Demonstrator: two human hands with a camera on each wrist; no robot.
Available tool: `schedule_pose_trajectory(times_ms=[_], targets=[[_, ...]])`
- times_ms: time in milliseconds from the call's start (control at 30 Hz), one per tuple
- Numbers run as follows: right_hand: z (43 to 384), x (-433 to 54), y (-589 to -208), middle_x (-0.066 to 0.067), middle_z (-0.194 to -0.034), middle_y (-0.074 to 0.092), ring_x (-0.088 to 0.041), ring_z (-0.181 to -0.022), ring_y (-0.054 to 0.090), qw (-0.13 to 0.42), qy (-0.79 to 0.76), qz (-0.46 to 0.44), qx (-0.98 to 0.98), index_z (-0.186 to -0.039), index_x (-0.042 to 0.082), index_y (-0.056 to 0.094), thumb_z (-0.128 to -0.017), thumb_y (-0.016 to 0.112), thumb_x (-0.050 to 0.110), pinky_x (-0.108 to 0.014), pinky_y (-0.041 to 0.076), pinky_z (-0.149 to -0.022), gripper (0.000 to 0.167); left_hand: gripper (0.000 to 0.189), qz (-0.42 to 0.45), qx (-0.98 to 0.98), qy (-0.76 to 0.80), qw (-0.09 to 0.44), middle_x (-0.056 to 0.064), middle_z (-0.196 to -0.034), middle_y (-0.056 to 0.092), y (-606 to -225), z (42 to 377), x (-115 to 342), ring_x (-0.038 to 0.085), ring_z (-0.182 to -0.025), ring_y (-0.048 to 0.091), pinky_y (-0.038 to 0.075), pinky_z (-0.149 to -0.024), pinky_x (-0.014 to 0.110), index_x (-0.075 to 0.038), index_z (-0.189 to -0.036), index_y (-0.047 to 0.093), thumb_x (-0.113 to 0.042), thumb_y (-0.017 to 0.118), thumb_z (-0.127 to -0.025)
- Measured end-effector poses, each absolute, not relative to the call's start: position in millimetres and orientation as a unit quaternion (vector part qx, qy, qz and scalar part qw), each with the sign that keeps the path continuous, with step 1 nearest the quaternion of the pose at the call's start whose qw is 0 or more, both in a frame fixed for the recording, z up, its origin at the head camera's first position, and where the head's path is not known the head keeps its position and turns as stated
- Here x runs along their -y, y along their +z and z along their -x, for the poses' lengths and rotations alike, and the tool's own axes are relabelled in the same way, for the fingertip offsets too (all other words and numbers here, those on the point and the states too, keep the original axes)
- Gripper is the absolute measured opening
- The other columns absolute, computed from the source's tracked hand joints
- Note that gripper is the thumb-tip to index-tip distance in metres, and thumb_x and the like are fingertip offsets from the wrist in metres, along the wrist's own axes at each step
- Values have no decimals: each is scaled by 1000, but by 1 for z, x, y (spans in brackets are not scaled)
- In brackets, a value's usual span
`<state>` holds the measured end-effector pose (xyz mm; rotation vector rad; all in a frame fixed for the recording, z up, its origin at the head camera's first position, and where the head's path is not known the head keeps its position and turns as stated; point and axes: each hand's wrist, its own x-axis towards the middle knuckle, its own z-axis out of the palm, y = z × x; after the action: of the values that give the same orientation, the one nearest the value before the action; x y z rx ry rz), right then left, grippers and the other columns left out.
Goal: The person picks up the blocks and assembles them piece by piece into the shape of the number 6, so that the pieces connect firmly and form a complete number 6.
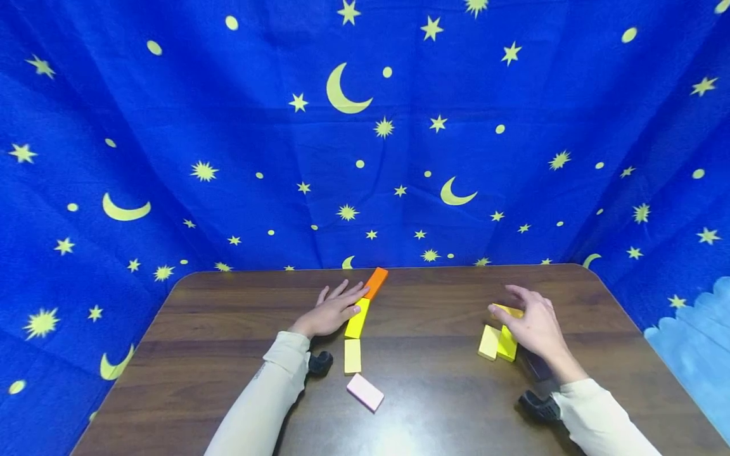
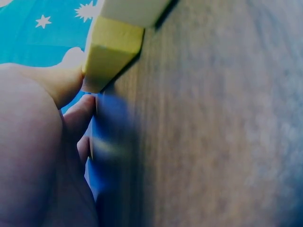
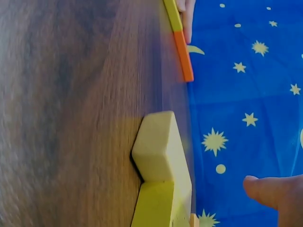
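Observation:
On the left of the table, my left hand [image 1: 327, 311] lies with fingers outstretched beside a row of blocks, its fingertips at an orange block [image 1: 376, 282] and its thumb at a yellow block [image 1: 357, 318]. In the left wrist view the thumb meets the side of the yellow block [image 2: 113, 42]. A pale yellow block [image 1: 352, 356] follows in the row, and a pink block [image 1: 365, 392] lies slanted nearer the front. Over on the right, my right hand [image 1: 535, 323] hovers with loosely bent fingers above a cluster: a cream block [image 1: 488, 342], a bright yellow block [image 1: 507, 345] and an orange-yellow block [image 1: 512, 311] partly hidden by the hand.
A brown wooden table [image 1: 424, 354] bears all the blocks. Behind it hangs a blue curtain [image 1: 399, 152] with yellow stars and moons, reaching the back edge. Black wrist mounts [image 1: 320, 363] show at both sleeves. Light blue cloth [image 1: 698, 342] hangs at the right.

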<state>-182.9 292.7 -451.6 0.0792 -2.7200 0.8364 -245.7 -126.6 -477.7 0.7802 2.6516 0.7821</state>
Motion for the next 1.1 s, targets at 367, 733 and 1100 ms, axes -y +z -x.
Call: schedule_pose_trajectory(times_ms=[367,733,1100], targets=[[181,-302,-457,-38,-118,61,-56,-116,47,84,268,29,959,-137,-10,48,-88,71,50,-63,34,-98,81,53,-267,-918,262,134,-1,-166,21,-480,245,123,28,-155,2,-8,-118,60,-22,-160,29,-36,37,-110],[184,-294,-457,-40,-122,55,-58,-112,45,27,248,63,966,-134,-13,47,-89,65,60,-63,40,-88,87,53,-265,-917,268,134,1,-166,19,-477,243,125,29,-155,2,-8,-118,61,-22,-160,28,-35,37,-110],[187,-292,-460,-43,-114,52,-60,-102,44,0,218,94,971,-129,-14,49,-88,63,64,-60,40,-78,89,53,-269,-916,267,131,1,-167,20,-477,244,126,30,-155,2,-8,-117,62,-23,-160,28,-36,37,-110]])
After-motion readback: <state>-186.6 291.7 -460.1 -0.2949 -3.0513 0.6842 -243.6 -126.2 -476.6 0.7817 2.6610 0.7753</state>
